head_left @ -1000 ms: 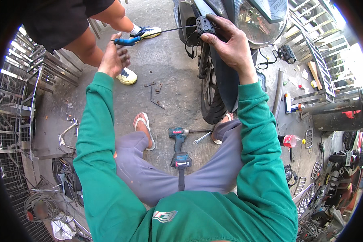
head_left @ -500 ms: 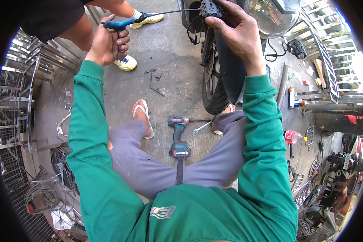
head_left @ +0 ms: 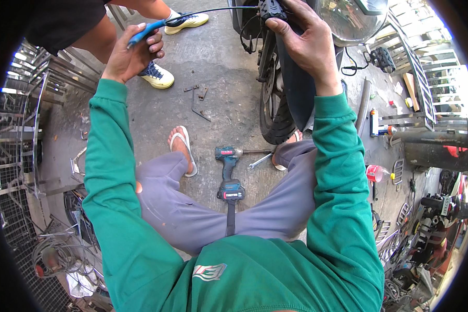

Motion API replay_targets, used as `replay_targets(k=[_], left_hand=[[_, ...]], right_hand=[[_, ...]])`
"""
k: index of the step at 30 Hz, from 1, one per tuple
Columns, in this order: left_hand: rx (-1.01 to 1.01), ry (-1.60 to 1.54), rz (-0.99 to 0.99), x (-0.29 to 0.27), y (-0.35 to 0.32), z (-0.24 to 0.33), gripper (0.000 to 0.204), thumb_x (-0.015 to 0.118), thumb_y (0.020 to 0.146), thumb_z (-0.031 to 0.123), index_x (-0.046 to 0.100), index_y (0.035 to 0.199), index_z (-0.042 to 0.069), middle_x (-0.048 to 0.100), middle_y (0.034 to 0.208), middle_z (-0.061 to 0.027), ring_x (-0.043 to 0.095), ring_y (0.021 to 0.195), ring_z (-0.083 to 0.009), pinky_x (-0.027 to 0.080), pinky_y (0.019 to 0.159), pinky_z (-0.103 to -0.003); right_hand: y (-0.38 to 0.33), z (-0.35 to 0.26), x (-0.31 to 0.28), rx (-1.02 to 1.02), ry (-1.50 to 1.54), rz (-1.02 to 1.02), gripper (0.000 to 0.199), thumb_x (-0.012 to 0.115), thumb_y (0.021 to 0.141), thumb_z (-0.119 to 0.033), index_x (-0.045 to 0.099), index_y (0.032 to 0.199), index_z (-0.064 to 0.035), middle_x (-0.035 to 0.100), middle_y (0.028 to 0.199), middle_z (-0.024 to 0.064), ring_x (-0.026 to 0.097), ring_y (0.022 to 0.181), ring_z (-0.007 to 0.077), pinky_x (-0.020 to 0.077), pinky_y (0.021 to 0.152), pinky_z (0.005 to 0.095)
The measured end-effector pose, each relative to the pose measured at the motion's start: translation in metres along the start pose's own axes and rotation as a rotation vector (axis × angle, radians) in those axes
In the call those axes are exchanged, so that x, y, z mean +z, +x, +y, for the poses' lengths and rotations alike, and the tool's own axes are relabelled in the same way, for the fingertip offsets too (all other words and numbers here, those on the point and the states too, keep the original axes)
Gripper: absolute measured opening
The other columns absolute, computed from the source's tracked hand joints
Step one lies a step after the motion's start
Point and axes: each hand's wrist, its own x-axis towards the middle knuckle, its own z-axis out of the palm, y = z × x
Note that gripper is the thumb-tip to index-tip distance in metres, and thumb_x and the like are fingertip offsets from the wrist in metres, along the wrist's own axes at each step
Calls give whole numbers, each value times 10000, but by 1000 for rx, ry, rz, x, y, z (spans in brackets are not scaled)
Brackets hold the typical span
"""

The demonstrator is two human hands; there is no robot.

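My left hand [head_left: 131,56], at the upper left, is closed around a slim blue piece [head_left: 150,33] at the end of a black cable [head_left: 213,10]. That cable runs right, nearly straight, to a small black lamp-like unit [head_left: 272,9] with a ribbed housing. My right hand [head_left: 308,44] grips this unit between thumb and fingers, in front of the motorcycle [head_left: 299,99]. Its front wheel [head_left: 275,112] is below the unit. A similar black unit [head_left: 382,61] hangs on a wire at the motorcycle's right side.
Between my feet lie a cordless impact wrench [head_left: 230,169] and a spanner [head_left: 260,161]. Thin metal brackets [head_left: 196,106] are on the floor ahead. Another person's shoe [head_left: 158,76] stands close to my left hand. Spray cans [head_left: 374,122], a bottle [head_left: 375,173] and metal racks [head_left: 408,62] are at right.
My left hand has shifted left and slightly down, and the blue piece now slants with its near end lower. My right hand still holds the black unit, barely moved.
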Motion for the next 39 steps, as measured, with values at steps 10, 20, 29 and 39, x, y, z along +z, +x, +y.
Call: replay_targets(k=[10,20,29,39], left_hand=[[9,280,139,13,-2,4,316,551,1032,387,531,994,74,516,836,-19,546,740,-119,505,749,-343],[-230,389,530,48,4,22,323,540,1035,479,570,1043,157,470,696,39,463,563,-67,408,534,-279],[9,357,598,49,12,4,316,572,1043,366,644,1110,65,438,645,25,465,519,-111,410,513,-293],[289,818,652,42,15,-11,369,524,1050,323,583,848,20,517,600,-23,519,480,-122,426,476,-308]], right_hand=[[-2,-1,5,41,31,29,593,829,847,-217,624,1335,49,647,1321,243,628,1255,351,486,1065,394],[10,2,42,7,-119,205,550,828,775,-200,621,1237,15,662,1151,215,652,1100,379,519,971,421],[13,0,45,53,-107,241,479,778,746,-177,637,1154,31,675,1034,224,681,974,389,546,874,427],[16,-7,39,100,-151,227,501,778,735,-209,663,1140,63,715,1011,254,718,937,386,569,858,423]])
